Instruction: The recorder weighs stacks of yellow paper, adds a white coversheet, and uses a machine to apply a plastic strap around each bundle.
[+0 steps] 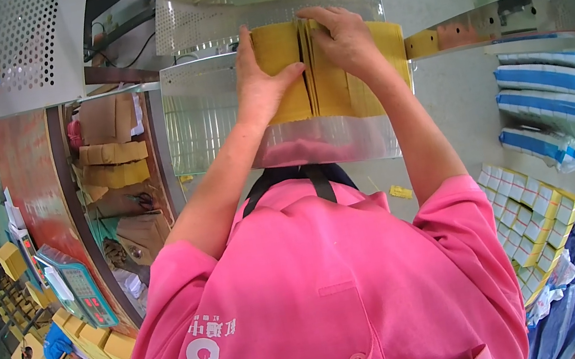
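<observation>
A thick row of yellow paper pieces (356,92), packed face to face, lies across a shiny tray (205,117) in front of me. Narrow dark gaps split the row near its middle. My left hand (262,81) grips the left bundle (278,48), fingers along its left end and thumb reaching over the top toward the gap. With bent fingers, my right hand (342,37) holds the paper just right of the gap, its fingertips at the far edge. The undersides of the bundles are hidden.
A perforated metal panel (7,51) stands at far left, and a metal rail (497,23) runs off to the right. Blue-and-white wrapped packs (543,91) and a box of small packs (531,203) sit at right. At left are a teal scale (77,283) and brown bundles on a shelf.
</observation>
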A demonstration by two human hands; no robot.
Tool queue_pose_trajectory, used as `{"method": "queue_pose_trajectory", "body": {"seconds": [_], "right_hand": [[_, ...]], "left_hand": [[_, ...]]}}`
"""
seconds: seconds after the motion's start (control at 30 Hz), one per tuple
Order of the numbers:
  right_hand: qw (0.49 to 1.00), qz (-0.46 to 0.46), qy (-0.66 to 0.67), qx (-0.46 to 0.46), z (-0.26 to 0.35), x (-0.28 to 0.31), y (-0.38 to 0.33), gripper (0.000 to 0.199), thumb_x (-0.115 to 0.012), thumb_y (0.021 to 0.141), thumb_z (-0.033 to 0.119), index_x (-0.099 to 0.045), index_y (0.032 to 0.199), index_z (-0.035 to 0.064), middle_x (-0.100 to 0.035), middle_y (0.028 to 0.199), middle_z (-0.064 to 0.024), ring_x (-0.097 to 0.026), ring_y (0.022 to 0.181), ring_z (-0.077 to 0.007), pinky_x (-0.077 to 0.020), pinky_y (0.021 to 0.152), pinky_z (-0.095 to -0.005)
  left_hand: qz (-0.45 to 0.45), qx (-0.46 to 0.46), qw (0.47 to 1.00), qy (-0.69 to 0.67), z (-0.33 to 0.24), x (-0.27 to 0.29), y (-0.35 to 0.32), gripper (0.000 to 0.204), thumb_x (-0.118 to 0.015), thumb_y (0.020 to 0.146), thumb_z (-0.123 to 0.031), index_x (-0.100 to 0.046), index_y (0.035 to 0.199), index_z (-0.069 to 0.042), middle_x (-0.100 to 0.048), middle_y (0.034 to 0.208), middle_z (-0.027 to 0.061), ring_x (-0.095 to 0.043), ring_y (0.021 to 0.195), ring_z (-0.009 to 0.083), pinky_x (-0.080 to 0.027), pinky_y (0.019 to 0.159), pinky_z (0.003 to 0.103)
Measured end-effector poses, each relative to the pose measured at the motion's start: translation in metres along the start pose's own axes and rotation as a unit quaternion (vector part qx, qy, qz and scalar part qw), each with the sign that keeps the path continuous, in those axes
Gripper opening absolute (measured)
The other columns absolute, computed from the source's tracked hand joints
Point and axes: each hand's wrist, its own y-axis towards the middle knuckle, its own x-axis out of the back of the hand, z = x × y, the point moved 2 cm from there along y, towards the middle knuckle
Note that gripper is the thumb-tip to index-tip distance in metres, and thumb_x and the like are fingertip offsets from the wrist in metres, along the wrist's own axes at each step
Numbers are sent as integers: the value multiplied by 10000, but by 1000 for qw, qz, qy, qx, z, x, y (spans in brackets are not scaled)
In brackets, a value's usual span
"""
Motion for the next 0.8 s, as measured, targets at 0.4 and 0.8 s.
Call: {"method": "queue_pose_trajectory", "body": {"seconds": [0.4,0.8], "right_hand": [[994,-62,28,90,-9,-6,-3,277,-572,820,-8,-707,1025,122,-674,1053,-98,-625,982,-305,-493,865,-372],[993,-46,-60,92,0,-6,-12,160,-667,824,196,-689,975,145,-577,1308,-123,-442,1300,-366,-346,1057,-473]], "left_hand": [[1,7,1000,-7,8,2,1,1142,-882,645,-261,-169,1491,22,-371,1415,266,-400,1307,377,-349,1096,416],[5,10,1000,-18,8,6,0,1137,-880,652,-265,-170,1484,44,-405,1397,258,-423,1295,359,-353,1092,398]]}}
